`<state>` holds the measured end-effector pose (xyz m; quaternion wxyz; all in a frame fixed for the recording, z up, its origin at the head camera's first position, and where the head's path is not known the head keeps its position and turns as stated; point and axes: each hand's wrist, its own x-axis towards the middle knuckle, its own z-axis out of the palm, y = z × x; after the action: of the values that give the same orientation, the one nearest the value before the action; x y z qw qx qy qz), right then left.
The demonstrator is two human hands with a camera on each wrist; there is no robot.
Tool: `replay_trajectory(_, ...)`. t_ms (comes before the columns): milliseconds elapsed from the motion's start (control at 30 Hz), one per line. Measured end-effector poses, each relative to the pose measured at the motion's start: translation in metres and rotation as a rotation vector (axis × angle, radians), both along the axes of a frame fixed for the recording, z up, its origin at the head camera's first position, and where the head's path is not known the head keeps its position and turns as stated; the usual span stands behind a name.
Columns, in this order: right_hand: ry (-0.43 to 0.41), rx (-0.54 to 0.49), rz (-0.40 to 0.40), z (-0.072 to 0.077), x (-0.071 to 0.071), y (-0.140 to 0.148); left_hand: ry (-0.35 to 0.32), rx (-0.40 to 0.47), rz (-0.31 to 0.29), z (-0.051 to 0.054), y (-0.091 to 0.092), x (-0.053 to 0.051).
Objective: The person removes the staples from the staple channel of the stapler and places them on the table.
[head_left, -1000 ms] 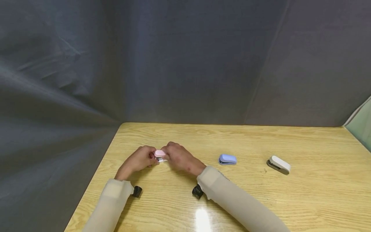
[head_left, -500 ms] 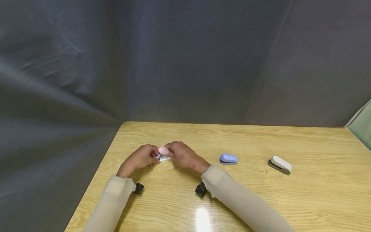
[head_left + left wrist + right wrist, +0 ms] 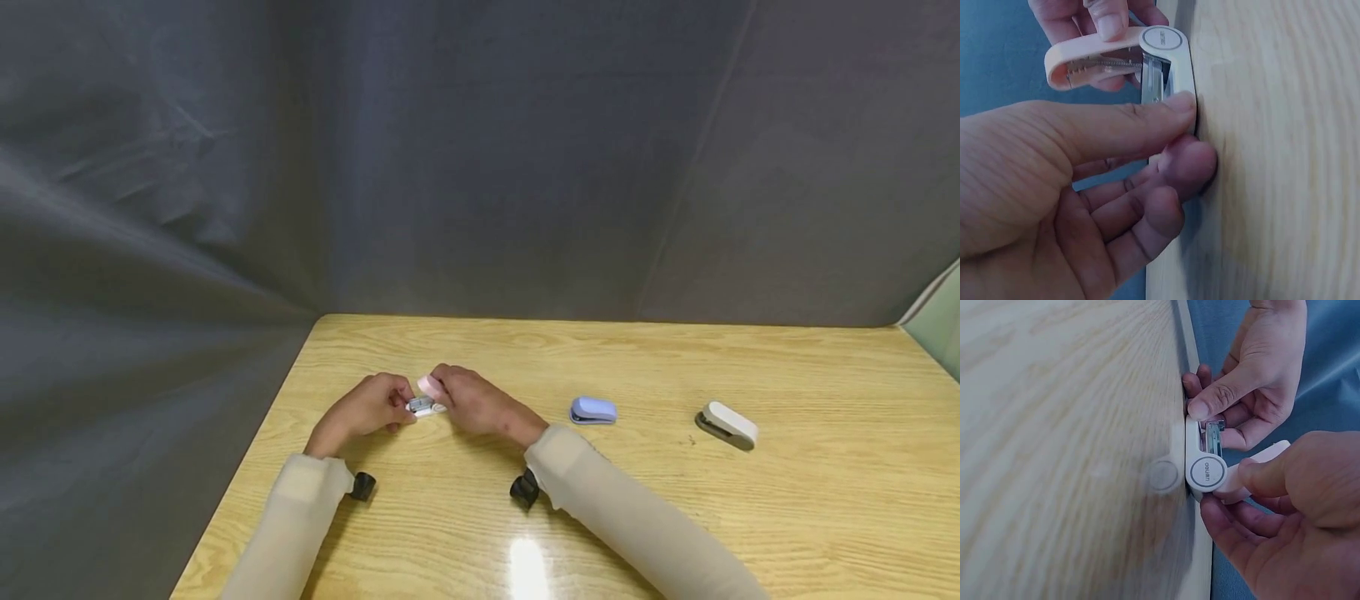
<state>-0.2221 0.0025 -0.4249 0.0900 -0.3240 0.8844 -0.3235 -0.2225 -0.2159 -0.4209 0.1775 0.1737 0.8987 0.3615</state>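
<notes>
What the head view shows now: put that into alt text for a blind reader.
A person's left grip pinches the white base of a small stapler at a wooden table, while the right grip holds its raised pink top. To the right lie a blue stapler and a white-and-gray stapler; a dark sheet hangs behind.

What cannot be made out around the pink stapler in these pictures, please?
Left wrist: far end of the white base, behind the left hand; most of the right hand, beyond the top edge.
Right wrist: part of the pink cover, behind the right hand.
Head: the metal rail's details, too small.
</notes>
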Motion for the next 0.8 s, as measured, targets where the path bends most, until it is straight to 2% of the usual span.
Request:
replay_trajectory(400, -0.05, -0.068, -0.038, 0.002, -0.001, 0.01, -0.015, 0.002, 0.071, -0.005, 0.007, 0.001)
replay_trajectory(567, -0.053, -0.061, -0.046, 0.001, -0.001, 0.013, -0.03, 0.005, 0.084, -0.008, 0.009, 0.002)
replay_trajectory(800, -0.063, -0.084, -0.038, 0.002, -0.004, 0.016, -0.036, -0.004, 0.085, -0.002, 0.006, 0.001)
